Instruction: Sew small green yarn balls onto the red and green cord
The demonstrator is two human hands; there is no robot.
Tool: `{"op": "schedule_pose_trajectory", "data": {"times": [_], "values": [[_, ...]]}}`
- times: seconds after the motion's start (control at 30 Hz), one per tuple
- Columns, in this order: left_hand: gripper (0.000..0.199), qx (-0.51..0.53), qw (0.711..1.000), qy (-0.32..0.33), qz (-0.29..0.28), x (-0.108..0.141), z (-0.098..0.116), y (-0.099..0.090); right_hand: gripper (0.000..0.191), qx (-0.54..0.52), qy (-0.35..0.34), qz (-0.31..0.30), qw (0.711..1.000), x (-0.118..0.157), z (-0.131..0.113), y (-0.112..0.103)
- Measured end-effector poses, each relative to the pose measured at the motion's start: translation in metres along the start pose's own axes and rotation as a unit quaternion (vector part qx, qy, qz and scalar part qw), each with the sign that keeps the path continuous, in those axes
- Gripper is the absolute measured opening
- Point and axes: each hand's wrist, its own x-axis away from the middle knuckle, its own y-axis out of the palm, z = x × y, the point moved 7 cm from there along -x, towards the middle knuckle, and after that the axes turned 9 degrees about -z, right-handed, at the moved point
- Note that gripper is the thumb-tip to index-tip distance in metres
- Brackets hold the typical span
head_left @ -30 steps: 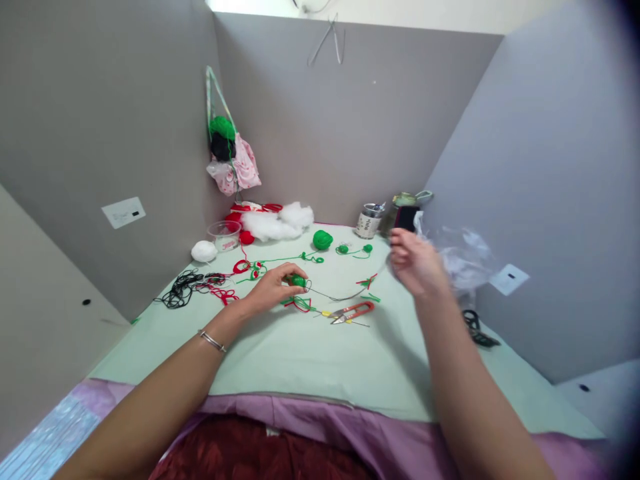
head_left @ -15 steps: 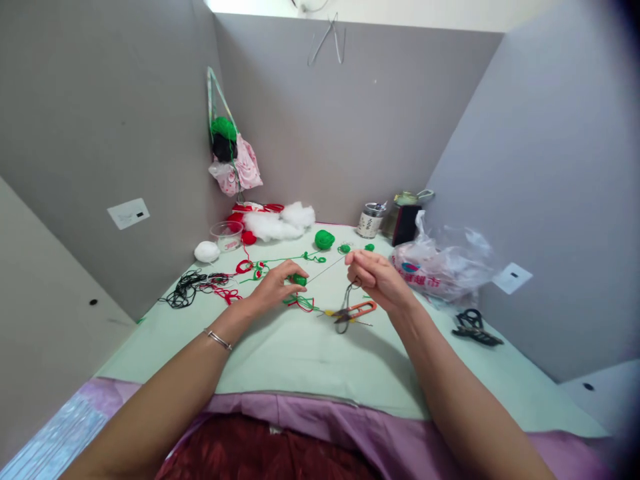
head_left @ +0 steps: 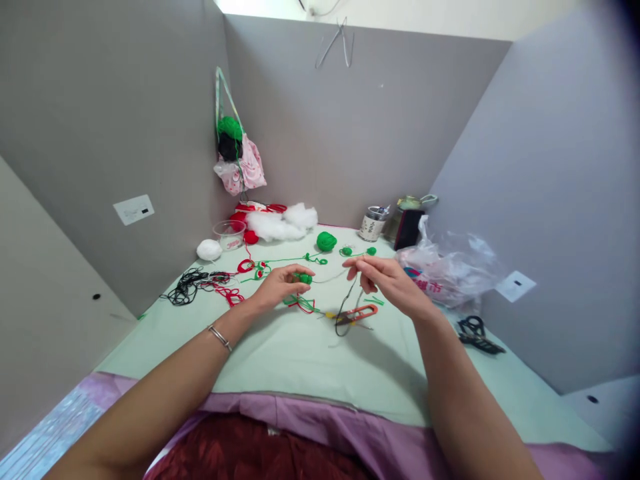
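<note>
A small green piece is grasped between the thumb and the fingers of the left hand, beyond and to the left of the orange-handled scissors. It is bright green and looks compact and rounded; because it is partly covered by the fingers, its full shape cannot be told. From it a dark thread is led, a little slack, to the right hand, which is raised beyond the scissors. The thread seems to be pinched there at the fingertips; whether a needle is also held cannot be told.

One pair of scissors is seen. One large green yarn ball is placed well beyond it, with two smaller green balls near. Far to the left of the scissors, one white ball is set just beside one clear plastic cup.

The view of the scissors is partly crossed by a hanging loop of the thread. To their left, green and red strands are laid, and farther left a tangle of black cord is spread. To their right, a plastic bag is partly hidden by the right hand.
</note>
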Motion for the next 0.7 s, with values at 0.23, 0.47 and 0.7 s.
{"op": "schedule_pose_trajectory", "data": {"times": [0.23, 0.47, 0.7], "values": [[0.041, 0.094, 0.995, 0.018, -0.031, 0.001, 0.007, -0.001, 0.03, 0.1, 0.056, 0.129, 0.985, -0.007, 0.026, -0.014], [0.044, 0.113, 0.993, 0.033, -0.012, -0.001, 0.005, -0.004, 0.022, -0.07, -0.005, -0.009, 0.997, -0.014, 0.01, 0.05], [0.042, 0.089, 0.995, 0.028, -0.017, 0.0, 0.006, -0.003, 0.016, 0.068, -0.024, 0.096, 0.993, -0.011, 0.008, 0.055]]}}
